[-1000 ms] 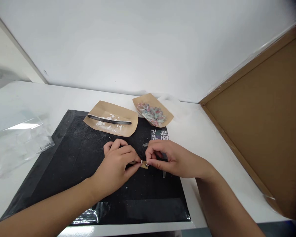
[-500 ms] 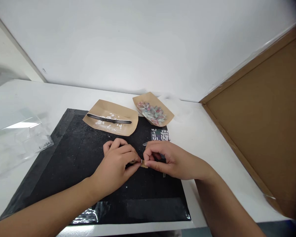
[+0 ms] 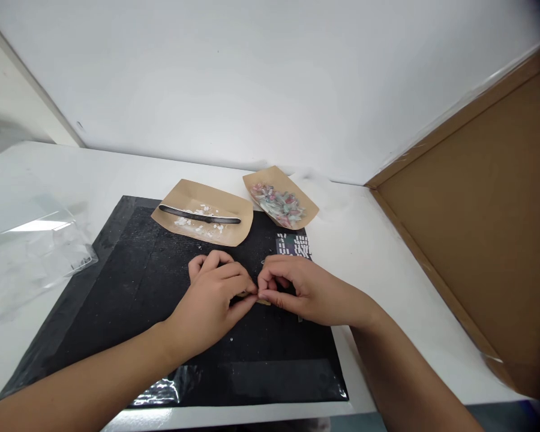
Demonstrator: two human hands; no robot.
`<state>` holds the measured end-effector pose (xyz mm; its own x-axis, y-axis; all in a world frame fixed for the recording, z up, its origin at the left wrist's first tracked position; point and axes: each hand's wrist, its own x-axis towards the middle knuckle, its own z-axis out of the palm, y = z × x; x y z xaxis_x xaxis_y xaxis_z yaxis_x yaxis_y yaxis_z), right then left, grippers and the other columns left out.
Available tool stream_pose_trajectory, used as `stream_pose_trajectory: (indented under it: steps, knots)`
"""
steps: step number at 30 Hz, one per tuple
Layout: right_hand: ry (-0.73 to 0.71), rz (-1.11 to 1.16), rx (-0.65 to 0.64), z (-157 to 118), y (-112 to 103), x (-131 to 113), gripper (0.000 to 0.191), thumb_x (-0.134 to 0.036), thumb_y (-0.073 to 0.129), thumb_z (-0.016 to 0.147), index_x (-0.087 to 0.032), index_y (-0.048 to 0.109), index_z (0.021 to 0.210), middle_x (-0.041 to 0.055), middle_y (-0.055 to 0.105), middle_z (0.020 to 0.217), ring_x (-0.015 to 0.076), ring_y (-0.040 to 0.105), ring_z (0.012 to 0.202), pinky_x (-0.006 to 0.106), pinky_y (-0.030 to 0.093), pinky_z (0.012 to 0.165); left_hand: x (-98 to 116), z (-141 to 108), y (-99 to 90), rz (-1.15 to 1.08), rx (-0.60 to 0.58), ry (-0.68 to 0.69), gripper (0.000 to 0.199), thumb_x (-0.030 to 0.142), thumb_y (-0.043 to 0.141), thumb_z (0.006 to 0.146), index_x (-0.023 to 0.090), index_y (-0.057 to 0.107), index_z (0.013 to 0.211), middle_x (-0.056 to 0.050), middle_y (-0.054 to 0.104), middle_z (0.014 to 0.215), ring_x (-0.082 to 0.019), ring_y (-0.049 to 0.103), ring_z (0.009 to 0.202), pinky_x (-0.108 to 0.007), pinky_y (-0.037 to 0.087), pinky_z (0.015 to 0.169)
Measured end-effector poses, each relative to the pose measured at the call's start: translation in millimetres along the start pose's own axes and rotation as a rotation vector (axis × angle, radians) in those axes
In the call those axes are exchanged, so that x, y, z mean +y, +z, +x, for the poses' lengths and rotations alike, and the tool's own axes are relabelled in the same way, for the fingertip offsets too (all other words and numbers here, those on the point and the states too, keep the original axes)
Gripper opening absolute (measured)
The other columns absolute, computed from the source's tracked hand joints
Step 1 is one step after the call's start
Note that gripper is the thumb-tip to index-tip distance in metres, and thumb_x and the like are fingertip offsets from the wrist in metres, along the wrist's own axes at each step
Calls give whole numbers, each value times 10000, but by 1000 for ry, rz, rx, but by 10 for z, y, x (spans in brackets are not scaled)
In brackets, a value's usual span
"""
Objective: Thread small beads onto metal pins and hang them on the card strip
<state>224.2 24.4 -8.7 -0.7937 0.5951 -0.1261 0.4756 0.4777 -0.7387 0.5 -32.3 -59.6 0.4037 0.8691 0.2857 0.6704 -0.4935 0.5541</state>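
Observation:
My left hand [image 3: 216, 294] is closed in a pinch above the black mat, thumb against forefinger; what it grips is mostly hidden by the fingers. From the right, my right hand [image 3: 297, 291] meets it, also pinching, its fingertips touching or nearly touching those of the left. A small tan piece [image 3: 264, 302] shows just below the joined fingertips; I cannot tell which hand holds it. Close behind my right hand lies a dark sheet [image 3: 289, 245] with rows of small white pieces, partly covered by that hand.
On the black mat [image 3: 130, 288] sits a brown paper tray [image 3: 184, 192] with a dark strip [image 3: 200, 216] and white flakes. Another paper tray [image 3: 276, 174] holds colourful small pieces. A clear plastic box [image 3: 40, 252] stands left; a brown board [image 3: 486, 198] borders the right.
My right hand has moved slightly left, bringing its fingertips up to those of my left hand and covering more of the tan piece. My left hand has stayed nearly still.

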Motion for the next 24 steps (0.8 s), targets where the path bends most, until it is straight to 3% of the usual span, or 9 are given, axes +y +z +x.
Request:
stream_pose_trajectory:
  steps: [24]
  knots:
    - [10, -19, -14, 4, -1, 27, 109, -276, 635, 1012, -210, 681, 938, 3, 631, 859, 148, 567, 781, 263, 446, 699, 3, -11, 2, -20, 2, -15, 123, 280, 703, 968, 274, 712, 846, 55, 768, 970, -242, 542, 1070, -461, 238, 923]
